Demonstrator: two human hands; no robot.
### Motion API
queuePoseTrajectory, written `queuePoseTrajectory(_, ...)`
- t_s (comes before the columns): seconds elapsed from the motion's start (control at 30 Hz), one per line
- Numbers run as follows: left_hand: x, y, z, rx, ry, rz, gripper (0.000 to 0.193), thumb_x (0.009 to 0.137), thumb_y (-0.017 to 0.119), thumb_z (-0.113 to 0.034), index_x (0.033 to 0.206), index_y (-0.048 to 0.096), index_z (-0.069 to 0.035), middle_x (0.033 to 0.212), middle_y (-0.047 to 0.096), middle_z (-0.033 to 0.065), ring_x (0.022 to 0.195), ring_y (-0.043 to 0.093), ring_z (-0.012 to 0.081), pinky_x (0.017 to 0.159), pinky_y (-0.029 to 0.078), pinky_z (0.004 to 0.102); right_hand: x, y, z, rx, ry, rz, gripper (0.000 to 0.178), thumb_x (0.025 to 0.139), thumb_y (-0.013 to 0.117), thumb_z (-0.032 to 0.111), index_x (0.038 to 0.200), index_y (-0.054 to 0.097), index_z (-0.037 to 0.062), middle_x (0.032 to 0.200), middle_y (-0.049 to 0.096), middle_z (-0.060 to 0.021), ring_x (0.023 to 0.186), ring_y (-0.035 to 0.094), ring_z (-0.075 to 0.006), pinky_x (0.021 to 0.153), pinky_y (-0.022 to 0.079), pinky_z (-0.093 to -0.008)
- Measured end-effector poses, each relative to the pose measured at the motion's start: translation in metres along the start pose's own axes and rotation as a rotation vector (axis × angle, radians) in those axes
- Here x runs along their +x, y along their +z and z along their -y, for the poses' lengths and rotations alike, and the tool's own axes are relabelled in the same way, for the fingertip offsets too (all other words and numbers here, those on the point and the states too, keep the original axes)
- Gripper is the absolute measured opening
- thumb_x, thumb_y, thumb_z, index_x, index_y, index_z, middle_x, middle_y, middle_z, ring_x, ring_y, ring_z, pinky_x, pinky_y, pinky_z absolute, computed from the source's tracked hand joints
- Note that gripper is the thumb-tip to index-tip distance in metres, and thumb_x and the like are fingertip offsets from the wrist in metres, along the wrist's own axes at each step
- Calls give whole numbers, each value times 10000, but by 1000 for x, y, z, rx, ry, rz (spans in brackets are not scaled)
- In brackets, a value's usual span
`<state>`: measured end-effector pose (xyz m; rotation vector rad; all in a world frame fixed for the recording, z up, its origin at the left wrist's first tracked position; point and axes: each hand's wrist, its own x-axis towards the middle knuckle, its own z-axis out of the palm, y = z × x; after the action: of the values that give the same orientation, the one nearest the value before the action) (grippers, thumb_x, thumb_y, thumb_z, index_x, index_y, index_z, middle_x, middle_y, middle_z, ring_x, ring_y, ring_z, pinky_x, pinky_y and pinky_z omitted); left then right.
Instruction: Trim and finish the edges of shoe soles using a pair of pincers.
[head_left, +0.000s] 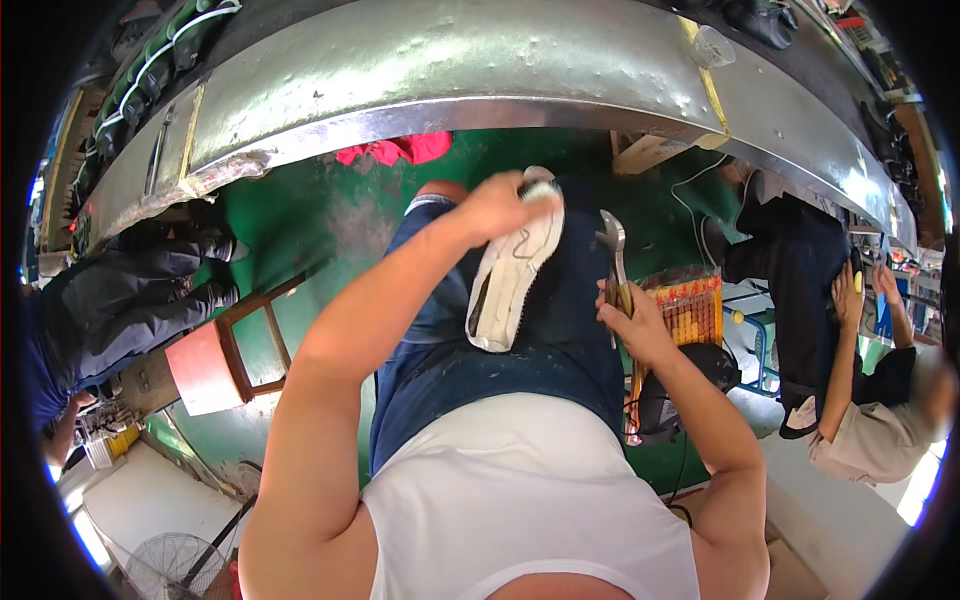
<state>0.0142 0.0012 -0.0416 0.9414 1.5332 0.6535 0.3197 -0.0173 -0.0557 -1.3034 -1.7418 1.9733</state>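
A pale, sole-up shoe (516,278) lies lengthwise over my lap, its light underside facing me and a dark line along one edge. My left hand (505,207) is closed round its far end, slightly smeared by motion, and hides part of it. To the right of the shoe, my right hand (637,322) grips a pair of metal pincers (616,250) by the handles. The pincers' curved head points away from me, apart from the shoe. Whether the jaws are parted is hard to make out.
A long metal-topped bench (450,65) curves across the front. Red cloth (400,149) lies beneath it on the green floor. By my right forearm are an orange slatted thing (690,305) and a black bag-like object (680,395). A wooden stool (215,365) stands left. People sit on both sides.
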Motion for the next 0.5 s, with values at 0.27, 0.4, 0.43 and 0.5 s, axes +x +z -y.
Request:
queuePoseTrajectory(0.27,-76,50,60,406,225,-263,505,859,712,-247,1288,593,-8,1088,656,251,947,672,364,834,537,407,-14,-1,18,-351,108,192,198,953,618,223,1015,615,36,766,639,-58,719,605,-136,669,487,-316)
queuePoseTrajectory(0.4,-73,52,58,489,381,-356,254,965,569,-187,1102,685,-7,778,662,219,742,661,409,656,537,452,-8,2,53,-191,354,328,241,955,609,226,1025,611,-4,810,664,-96,727,626,-180,661,497,-334)
queuePoseTrajectory(0.43,-72,53,58,488,379,-357,254,965,569,-187,1102,685,-7,778,662,219,742,661,409,656,537,452,-5,2,52,-192,356,330,241,955,609,226,1025,611,-4,810,664,-96,727,626,-180,661,497,-334)
queuePoseTrajectory(0.5,-72,54,59,503,366,-363,229,969,562,-183,1045,687,-7,827,674,211,763,667,397,662,533,465,0,5,50,262,403,284,261,946,617,215,1048,612,-26,851,670,-119,758,647,-194,684,508,-362)
